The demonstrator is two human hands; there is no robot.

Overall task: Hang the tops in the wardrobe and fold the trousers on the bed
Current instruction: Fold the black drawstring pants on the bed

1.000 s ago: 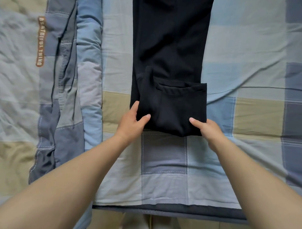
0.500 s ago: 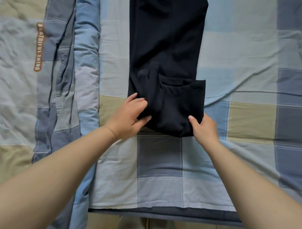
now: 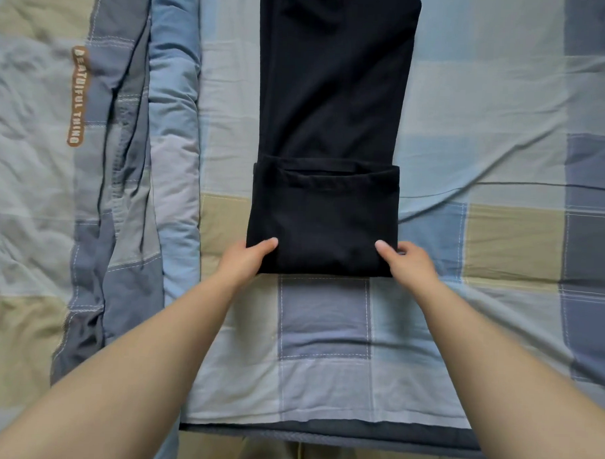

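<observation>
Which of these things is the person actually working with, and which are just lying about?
In use: black trousers, left hand, right hand, patchwork bedsheet as the folding surface.

Lying about: rolled quilt with its brown lettered label.

The far end of the black trousers [image 3: 333, 93] runs past the top edge. Fingers of the left hand [image 3: 247, 260] and right hand [image 3: 408, 264] are tucked out of sight beneath the folded cloth.
</observation>
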